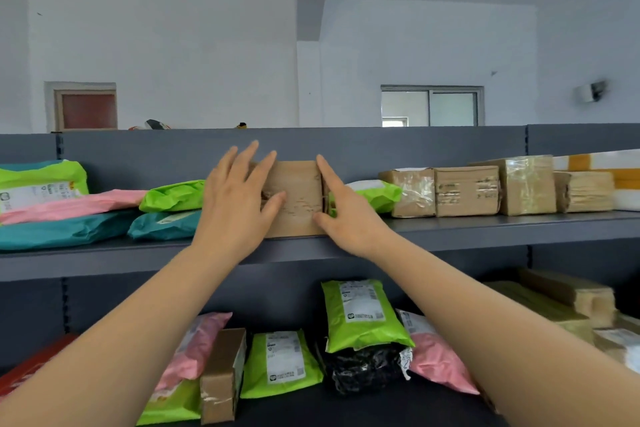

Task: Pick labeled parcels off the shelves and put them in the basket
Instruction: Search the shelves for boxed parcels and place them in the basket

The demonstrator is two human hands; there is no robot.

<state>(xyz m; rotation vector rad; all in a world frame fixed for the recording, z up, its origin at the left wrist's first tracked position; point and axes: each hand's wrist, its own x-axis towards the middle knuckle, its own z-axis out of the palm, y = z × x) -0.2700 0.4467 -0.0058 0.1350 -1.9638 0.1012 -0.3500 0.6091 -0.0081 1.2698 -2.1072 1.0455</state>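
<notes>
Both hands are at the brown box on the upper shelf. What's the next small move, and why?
Probably squeeze the brown box between both palms and slide it toward the front edge. The left hand and right hand flank it with straight fingers, neither gripping, and it rests on the upper shelf.

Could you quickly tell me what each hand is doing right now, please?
Left hand: open, straight fingers resting on the cardboard box.
Right hand: open, fingers straight against the box's right side.

grey shelves (485, 229) bearing parcels (465, 196)
</notes>
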